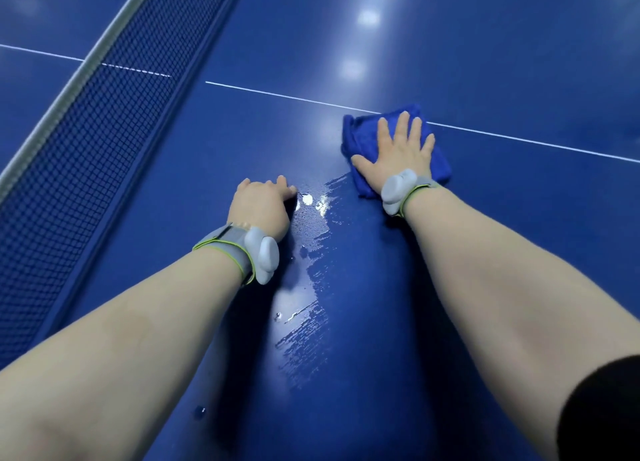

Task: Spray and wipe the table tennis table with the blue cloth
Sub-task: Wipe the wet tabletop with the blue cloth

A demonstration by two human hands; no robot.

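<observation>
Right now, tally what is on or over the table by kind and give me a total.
Hands: 2, left hand and right hand
Blue cloth: 1, under the right hand
Wristbands: 2, left wristband and right wristband
Net: 1
Total: 6

Lighting: even, moderately bright, from overhead lamps.
Glare: a row of soft white reflections (367, 18) on the glossy table (502, 218) toward 12–1 o'clock; small glints on the wet streak (313, 225) at centre.
Shadows: soft and dark beneath both forearms (485, 270), deepest at 6 o'clock.
Sharpness: slightly soft throughout.
Distortion: wide-angle stretch; net (104, 142) slants steeply at 9 o'clock.
</observation>
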